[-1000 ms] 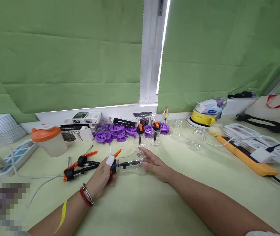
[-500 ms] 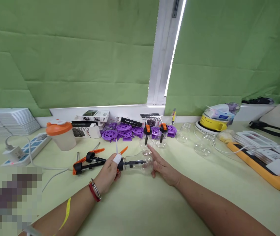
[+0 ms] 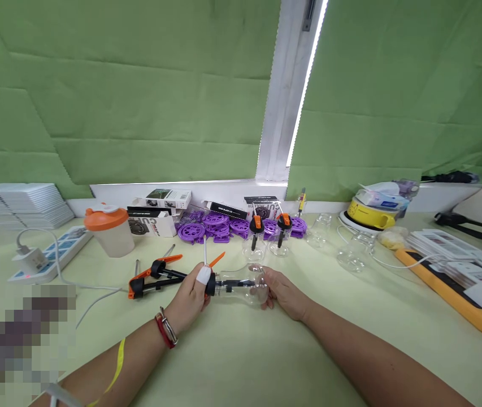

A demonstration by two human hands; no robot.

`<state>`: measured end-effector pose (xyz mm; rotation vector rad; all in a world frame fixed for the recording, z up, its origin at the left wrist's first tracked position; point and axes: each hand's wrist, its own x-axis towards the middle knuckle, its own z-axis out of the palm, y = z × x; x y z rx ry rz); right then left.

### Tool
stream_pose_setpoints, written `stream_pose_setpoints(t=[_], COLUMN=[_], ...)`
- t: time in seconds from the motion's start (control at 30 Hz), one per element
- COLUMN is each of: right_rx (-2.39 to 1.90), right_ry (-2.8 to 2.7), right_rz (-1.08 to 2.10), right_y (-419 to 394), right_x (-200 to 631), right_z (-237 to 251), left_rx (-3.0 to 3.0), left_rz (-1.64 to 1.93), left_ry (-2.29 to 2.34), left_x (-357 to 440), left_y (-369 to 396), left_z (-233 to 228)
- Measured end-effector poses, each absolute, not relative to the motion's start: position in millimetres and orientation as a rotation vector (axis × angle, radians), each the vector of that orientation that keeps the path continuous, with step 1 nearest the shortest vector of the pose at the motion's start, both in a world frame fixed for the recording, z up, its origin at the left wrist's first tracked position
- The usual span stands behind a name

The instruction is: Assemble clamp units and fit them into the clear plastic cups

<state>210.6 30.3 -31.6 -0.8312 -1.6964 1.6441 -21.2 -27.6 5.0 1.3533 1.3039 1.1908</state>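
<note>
A clear bottle (image 3: pixel 243 284) lies on its side between my hands, its base to the right. My left hand (image 3: pixel 187 297) is closed round its black cap (image 3: pixel 211 284), thumb on top; a thin metal spout (image 3: pixel 205 251) and an orange lever (image 3: pixel 217 259) stick out there. My right hand (image 3: pixel 283 294) grips the base, fingertips partly hidden behind it. A black stem shows inside the bottle. Left of my left hand lie two loose black-and-orange spout tops (image 3: pixel 138 287). Beyond the bottle stand two clear bottles with such tops (image 3: pixel 256 229) (image 3: pixel 283 226).
Purple plastic discs (image 3: pixel 192 232) and small boxes (image 3: pixel 151 221) line the back. An orange-lidded shaker (image 3: pixel 109 232) and a power strip (image 3: pixel 60 254) stand left. Clear bottles without tops (image 3: pixel 356 252), a yellow pot (image 3: pixel 370 213) and an orange-edged case (image 3: pixel 452 291) are right.
My right hand has closed round the bottle's base, its fingers having been spread beside it before. My left hand keeps its hold on the cap. The view has shifted slightly.
</note>
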Motion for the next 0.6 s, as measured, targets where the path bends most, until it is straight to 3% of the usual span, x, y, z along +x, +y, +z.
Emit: stream_pose_setpoints(t=[0.6], right_rx=[-0.702], right_ry=[-1.702], right_rz=[1.655], right_y=[28.4], right_x=[212.2], right_z=[-26.2], left_rx=[1.163], left_rz=[1.242], left_ry=[1.378], left_x=[-17.2], left_y=[-24.3], left_z=[7.4])
